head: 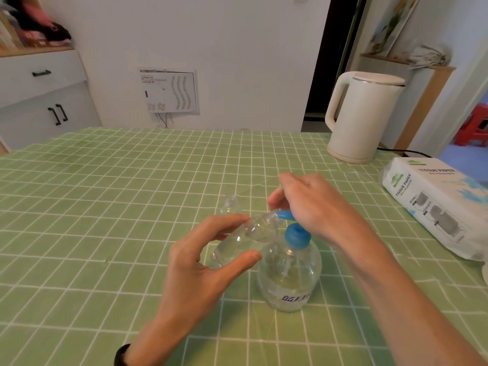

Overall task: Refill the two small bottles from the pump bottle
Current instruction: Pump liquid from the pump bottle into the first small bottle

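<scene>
A clear round pump bottle (289,276) with a blue pump head (297,235) stands on the green checked tablecloth (105,207). My left hand (200,262) grips a small clear bottle (245,233), tilted with its mouth against the blue nozzle. My right hand (311,202) rests on top of the pump head, fingers curled over it. A second small clear bottle (230,204), uncapped, stands upright just behind, apart from both hands.
A white electric kettle (361,117) stands at the back right, its cord running right. A tissue paper pack (438,204) lies at the right edge. Drawers and a cupboard (45,96) are beyond the table's far left.
</scene>
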`<state>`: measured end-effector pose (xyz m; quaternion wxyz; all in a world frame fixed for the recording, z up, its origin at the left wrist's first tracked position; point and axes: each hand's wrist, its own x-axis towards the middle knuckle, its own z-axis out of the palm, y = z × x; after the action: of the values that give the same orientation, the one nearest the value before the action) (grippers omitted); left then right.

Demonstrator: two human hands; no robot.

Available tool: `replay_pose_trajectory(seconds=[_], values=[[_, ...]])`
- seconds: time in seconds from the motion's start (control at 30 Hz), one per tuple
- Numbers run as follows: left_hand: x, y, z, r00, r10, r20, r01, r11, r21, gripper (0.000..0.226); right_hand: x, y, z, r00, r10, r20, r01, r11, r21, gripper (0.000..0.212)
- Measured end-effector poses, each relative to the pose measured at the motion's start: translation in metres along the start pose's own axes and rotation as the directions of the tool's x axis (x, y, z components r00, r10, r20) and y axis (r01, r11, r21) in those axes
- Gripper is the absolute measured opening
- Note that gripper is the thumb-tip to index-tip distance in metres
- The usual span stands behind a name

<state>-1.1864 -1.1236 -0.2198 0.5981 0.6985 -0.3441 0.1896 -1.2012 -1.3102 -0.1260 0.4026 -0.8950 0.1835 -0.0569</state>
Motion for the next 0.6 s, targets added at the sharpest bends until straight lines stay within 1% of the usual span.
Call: replay_pose_trajectory(seconds=[0.1,0.17,0.23,0.47,0.6], values=[[-0.0009,-0.0022,0.0004,1.000,0.005,0.006,-0.005,1.000,0.009,0.044,-0.0003,0.0004,0.0048,0.999,0.033,0.037,-0.031,0.998,-0.052,0.043],[-0.0013,-0.0023,0.0010,1.000,0.012,0.007,-0.012,1.000,0.015,0.043,-0.0017,0.0010,0.0063,0.997,0.051,0.051,-0.047,0.996,-0.072,0.044],[-0.0015,-0.0023,0.0012,1.000,0.011,0.005,-0.011,1.000,0.011,0.043,-0.0016,0.0025,0.0072,0.999,0.040,0.033,-0.037,0.997,-0.072,0.047],[-0.0015,-0.0023,0.0020,1.000,0.000,-0.007,-0.001,1.000,-0.007,0.044,0.0021,0.0006,-0.0006,0.999,-0.029,-0.014,0.029,0.999,0.035,0.048],[-0.0010,-0.0014,0.0015,1.000,-0.002,-0.008,0.002,1.000,-0.011,0.043,0.0005,0.0016,0.0020,1.000,-0.011,0.005,0.010,0.997,0.074,0.043]])
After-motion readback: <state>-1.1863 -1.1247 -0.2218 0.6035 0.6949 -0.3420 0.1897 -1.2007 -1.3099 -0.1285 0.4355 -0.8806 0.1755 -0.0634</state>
